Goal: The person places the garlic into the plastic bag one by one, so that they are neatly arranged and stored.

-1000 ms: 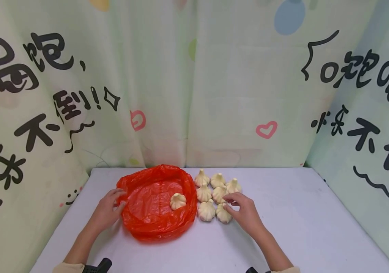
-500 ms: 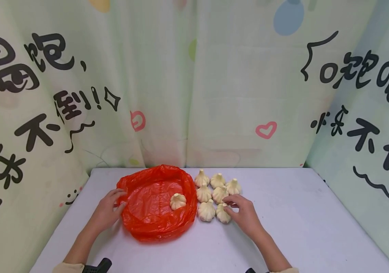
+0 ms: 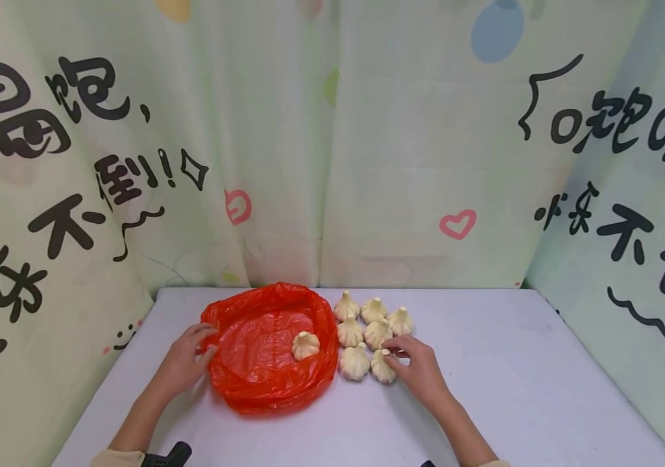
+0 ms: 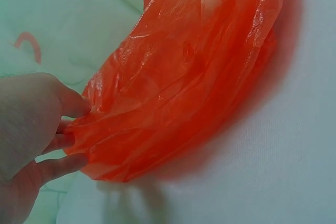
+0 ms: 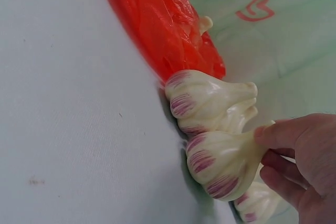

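Garlic bulb [image 5: 221,163], glossy cream, purple-streaked, plump

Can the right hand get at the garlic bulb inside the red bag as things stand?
Probably not just yet: the right hand seems busy pinching another bulb. Otherwise the way looks free, since the red bag gapes open and nothing covers the bulb inside.
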Motion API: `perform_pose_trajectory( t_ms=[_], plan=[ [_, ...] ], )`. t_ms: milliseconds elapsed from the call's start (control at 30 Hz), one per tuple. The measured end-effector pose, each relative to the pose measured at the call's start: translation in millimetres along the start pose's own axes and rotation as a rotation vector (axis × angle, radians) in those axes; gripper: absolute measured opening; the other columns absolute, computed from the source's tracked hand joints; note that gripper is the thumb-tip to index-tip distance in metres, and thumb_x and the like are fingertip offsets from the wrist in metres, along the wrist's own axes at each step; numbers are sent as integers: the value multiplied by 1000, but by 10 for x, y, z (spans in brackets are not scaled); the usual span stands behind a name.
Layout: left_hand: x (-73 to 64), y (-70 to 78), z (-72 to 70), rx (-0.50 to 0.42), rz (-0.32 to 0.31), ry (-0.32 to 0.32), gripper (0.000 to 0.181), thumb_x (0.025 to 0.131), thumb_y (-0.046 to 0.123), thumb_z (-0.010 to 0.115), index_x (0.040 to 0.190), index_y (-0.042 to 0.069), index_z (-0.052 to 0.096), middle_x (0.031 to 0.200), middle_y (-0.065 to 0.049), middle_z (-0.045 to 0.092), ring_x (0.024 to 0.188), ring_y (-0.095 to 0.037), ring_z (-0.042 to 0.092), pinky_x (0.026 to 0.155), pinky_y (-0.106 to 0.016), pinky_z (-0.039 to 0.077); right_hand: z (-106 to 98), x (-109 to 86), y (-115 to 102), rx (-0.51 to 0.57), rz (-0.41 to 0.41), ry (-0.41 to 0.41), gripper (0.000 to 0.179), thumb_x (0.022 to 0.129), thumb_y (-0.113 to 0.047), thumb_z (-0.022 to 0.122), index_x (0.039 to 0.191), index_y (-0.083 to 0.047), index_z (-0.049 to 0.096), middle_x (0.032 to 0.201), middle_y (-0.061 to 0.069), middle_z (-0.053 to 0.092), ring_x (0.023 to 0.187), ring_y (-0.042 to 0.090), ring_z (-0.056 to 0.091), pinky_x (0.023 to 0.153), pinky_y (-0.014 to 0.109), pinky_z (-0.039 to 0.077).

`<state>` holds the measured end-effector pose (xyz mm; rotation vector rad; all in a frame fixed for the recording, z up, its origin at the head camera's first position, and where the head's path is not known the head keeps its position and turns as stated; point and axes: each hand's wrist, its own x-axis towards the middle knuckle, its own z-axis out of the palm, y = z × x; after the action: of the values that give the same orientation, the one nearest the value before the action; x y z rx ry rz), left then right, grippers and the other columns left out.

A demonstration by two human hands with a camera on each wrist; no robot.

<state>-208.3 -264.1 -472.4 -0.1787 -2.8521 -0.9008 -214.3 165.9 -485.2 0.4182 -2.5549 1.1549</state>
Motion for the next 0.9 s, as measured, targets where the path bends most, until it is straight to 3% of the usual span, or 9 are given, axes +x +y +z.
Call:
perform_pose_trajectory(
  t_ms=[900],
  plan=[
    [14, -21, 11, -8, 21, 12, 42, 89, 8, 65, 128, -1, 56, 136, -23, 48, 122, -42, 50, 85, -48, 58, -104, 53, -76, -24, -100, 75, 22, 76, 5, 76, 94, -7, 73, 90, 2, 71, 82, 17, 68, 73, 33, 60]
  ],
)
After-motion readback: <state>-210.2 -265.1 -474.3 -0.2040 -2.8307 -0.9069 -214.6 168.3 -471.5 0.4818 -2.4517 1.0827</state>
